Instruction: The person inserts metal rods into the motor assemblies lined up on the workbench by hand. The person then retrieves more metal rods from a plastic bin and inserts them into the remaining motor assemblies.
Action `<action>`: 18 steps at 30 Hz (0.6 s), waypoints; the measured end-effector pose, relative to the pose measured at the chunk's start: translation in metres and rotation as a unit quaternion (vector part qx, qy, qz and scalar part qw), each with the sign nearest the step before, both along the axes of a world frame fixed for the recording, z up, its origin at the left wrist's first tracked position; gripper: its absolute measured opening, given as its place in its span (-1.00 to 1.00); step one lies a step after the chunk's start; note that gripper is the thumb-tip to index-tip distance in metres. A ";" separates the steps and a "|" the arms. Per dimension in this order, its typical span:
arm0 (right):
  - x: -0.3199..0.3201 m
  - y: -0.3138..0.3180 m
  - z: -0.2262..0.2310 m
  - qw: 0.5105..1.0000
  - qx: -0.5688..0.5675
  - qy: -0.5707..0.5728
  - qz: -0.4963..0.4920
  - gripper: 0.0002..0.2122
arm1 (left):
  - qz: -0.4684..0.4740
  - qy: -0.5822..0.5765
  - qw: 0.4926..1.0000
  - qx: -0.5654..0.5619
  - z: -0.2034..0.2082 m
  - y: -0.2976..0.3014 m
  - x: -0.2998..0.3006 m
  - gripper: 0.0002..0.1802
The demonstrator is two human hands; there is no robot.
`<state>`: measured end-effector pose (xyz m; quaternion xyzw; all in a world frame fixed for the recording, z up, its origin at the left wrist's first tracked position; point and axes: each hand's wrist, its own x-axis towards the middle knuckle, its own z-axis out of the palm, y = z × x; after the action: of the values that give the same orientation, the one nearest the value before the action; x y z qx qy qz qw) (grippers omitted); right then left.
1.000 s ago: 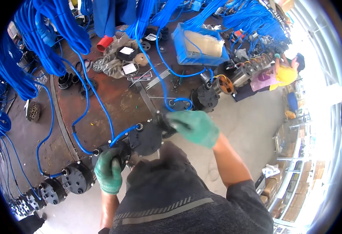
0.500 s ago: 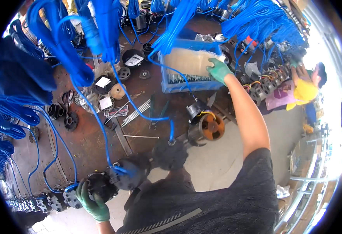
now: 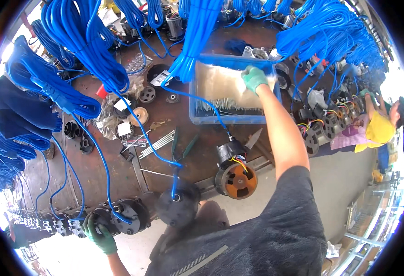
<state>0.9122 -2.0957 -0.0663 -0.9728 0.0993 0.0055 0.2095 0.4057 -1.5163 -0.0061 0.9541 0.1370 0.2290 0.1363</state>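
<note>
My left hand (image 3: 99, 234), in a green glove, is closed around the edge of a round black motor housing (image 3: 101, 217) at the near table edge. To its right sits another black motor housing (image 3: 132, 215) with a blue cable running into it. My right hand (image 3: 255, 79), gloved the same, reaches over a blue plastic crate (image 3: 229, 120). Its fingers are curled together at a beige sheet (image 3: 225, 83) inside; what they hold, if anything, is hidden. Thin metal rods (image 3: 213, 105) lie in the crate beside the sheet.
Coiled blue cables (image 3: 84, 34) stand in front of me. A motor with an orange-brown face (image 3: 239, 181) and a round black housing (image 3: 179, 207) sit on the near edge. Loose rods (image 3: 158, 143) and a blade (image 3: 253, 139) lie mid-table. A person in yellow (image 3: 380, 124) works at right.
My right hand's fingers have curled in from a spread pose over the beige sheet. My left hand stays on the black housing. The whole view has shifted slightly.
</note>
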 end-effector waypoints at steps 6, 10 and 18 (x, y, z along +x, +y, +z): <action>-0.074 -0.041 0.145 0.961 0.184 -0.206 -0.023 -0.66 | -0.015 -0.029 0.999 0.010 -0.001 -0.001 0.003 -0.55; -0.138 -0.089 0.177 0.957 0.086 -0.269 -0.072 -0.66 | -0.015 -0.039 0.999 -0.011 -0.007 0.005 0.003 -0.56; -0.410 -0.122 0.130 0.887 0.235 -0.320 -0.235 -0.91 | -0.055 -0.010 0.997 -0.060 -0.008 0.019 0.008 -0.51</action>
<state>0.5018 -2.2176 0.0632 -0.7925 0.2488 -0.3321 0.4470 0.4137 -1.4973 -0.0136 0.9480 0.0966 0.2216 0.2072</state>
